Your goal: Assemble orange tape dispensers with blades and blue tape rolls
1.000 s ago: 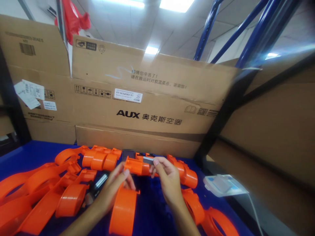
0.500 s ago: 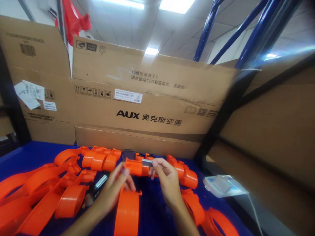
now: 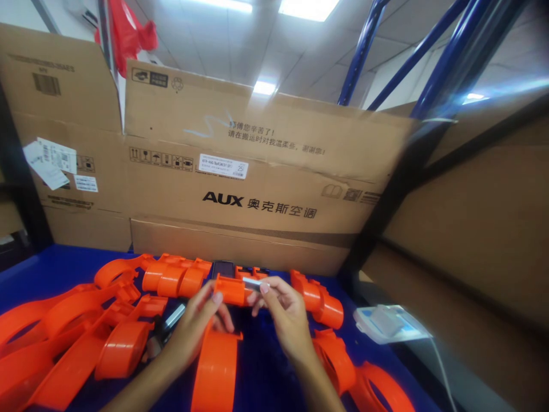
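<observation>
My left hand (image 3: 195,329) grips an orange plastic part (image 3: 217,366) whose tube-shaped upper end (image 3: 229,290) sits between my two hands. My right hand (image 3: 285,317) pinches a small grey metal piece (image 3: 253,282) against the right end of that tube. Both hands hover low over a blue table (image 3: 51,266), close to its middle. My forearms run off the bottom edge of the view.
Several more orange plastic parts (image 3: 77,332) lie left, others (image 3: 321,303) right of my hands. A dark metal tool (image 3: 169,323) rests under my left wrist. Large AUX cardboard boxes (image 3: 257,189) wall off the back. A white-blue packet (image 3: 388,323) lies at right.
Both hands with the orange part and grey piece have drifted slightly left and up; the grip looks unchanged.
</observation>
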Demonstrator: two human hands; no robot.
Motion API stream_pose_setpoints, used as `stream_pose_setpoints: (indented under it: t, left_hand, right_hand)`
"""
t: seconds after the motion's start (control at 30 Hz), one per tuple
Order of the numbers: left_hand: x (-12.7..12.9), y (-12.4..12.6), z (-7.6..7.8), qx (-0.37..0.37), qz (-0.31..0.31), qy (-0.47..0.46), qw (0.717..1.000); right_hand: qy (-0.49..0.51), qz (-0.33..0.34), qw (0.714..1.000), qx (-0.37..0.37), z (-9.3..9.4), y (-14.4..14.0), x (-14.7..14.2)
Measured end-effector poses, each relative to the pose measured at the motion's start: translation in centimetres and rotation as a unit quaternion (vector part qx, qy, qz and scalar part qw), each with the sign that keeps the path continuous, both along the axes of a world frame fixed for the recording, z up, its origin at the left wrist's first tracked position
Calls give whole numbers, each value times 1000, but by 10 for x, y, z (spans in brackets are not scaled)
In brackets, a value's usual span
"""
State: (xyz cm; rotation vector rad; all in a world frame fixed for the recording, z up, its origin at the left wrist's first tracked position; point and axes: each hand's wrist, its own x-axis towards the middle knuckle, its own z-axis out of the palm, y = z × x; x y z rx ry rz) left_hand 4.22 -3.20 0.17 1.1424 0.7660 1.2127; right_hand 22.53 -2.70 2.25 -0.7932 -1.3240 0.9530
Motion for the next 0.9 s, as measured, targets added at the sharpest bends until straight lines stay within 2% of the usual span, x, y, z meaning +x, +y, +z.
stream_pose_setpoints:
  t: [0.17, 0.43, 0.5, 0.67, 0.9]
  left_hand:
    - [-2, 3, -5, 16, 7, 27, 999]
    - [-1, 2, -7, 30, -19, 56, 998]
    - [0, 3, -7, 30, -6, 53, 998]
    - [-3, 8, -6, -11, 60, 18, 998]
    - [-8, 15, -7, 1, 60, 11, 998]
  right_hand:
    - [-2, 15, 1000, -2, 0, 1, 0]
    - [-35, 16, 999, -9, -4, 1, -5]
    - [-43, -2, 999, -16, -7, 4, -4]
    - [-49, -97, 994, -3, -5, 6, 2]
    - [-79, -86, 993, 23, 2, 2, 2]
